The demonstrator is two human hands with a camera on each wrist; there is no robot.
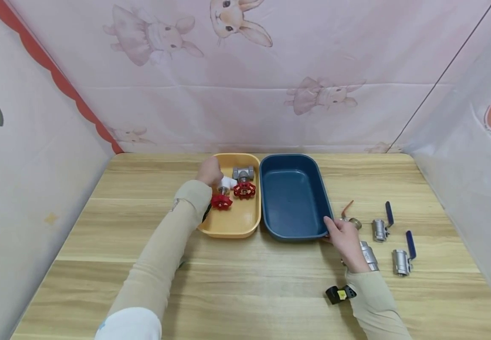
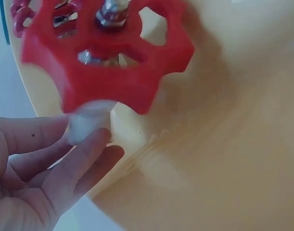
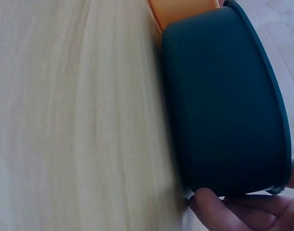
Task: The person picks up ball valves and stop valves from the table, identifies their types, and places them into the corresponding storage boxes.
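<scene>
My left hand reaches into the yellow bin at its far left side. Thumb and fingers pinch the white body of a gate valve, whose red handwheel fills the upper left wrist view. Beside it in the bin lies a grey metal valve with another red handwheel. My right hand grips the near right corner of the dark blue bin, thumb at the rim and fingers against the outer wall. Nothing lies inside the blue bin, which stands right next to the yellow one.
Right of the blue bin lie two steel ball valves with blue levers and a brass valve with a red lever. Another metal valve is partly hidden by my right wrist. A patterned cloth wall rises behind the wooden table.
</scene>
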